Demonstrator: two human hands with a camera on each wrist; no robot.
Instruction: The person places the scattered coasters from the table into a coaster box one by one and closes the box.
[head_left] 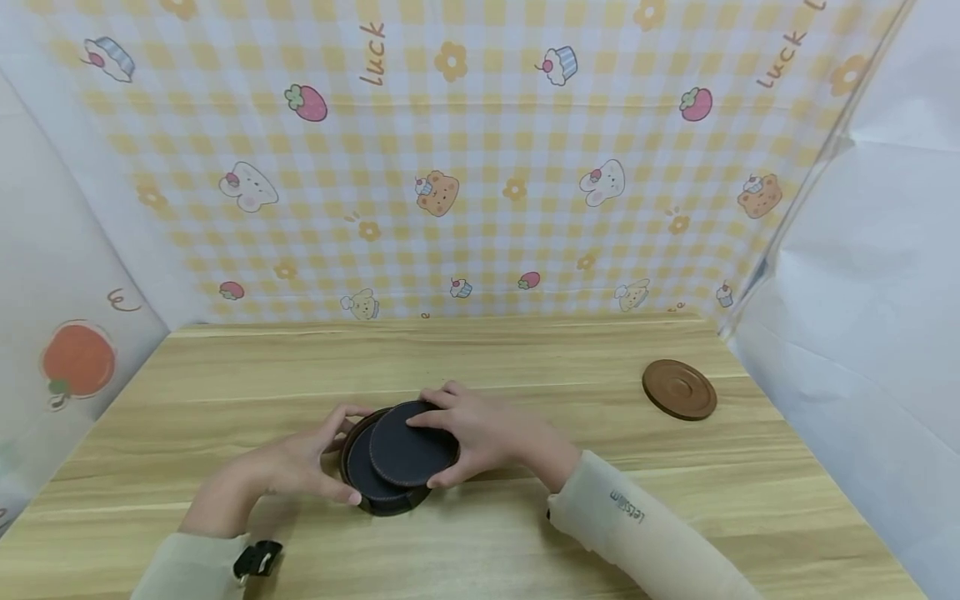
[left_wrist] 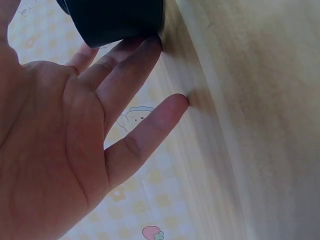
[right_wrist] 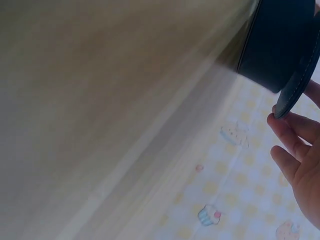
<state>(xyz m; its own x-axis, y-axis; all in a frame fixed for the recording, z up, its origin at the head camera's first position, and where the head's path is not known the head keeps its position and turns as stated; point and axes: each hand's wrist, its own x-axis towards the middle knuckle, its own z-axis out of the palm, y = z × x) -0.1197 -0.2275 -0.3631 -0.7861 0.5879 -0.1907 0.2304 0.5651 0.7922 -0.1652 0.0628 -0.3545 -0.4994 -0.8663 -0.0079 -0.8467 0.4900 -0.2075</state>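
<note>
A round black coaster (head_left: pixel 405 450) with a stitched rim lies slanted and off-centre over a round dark holder (head_left: pixel 390 507), sticking out past its right side. Another dark coaster (head_left: pixel 362 468) shows inside the holder beneath it. My right hand (head_left: pixel 483 429) pinches the upper coaster, thumb at its near right edge and fingers on its top and far edge. My left hand (head_left: pixel 296 462) holds the holder from the left, thumb at the near side and fingers at the far side. In the left wrist view, fingertips touch the holder's wall (left_wrist: pixel 120 20) near the tabletop.
A brown round coaster-like disc (head_left: pixel 679 389) with raised rings lies at the table's far right. The wood-grain table (head_left: pixel 525 533) ends at a checked cloth backdrop (head_left: pixel 480 242), with white side panels (head_left: pixel 847 333) left and right.
</note>
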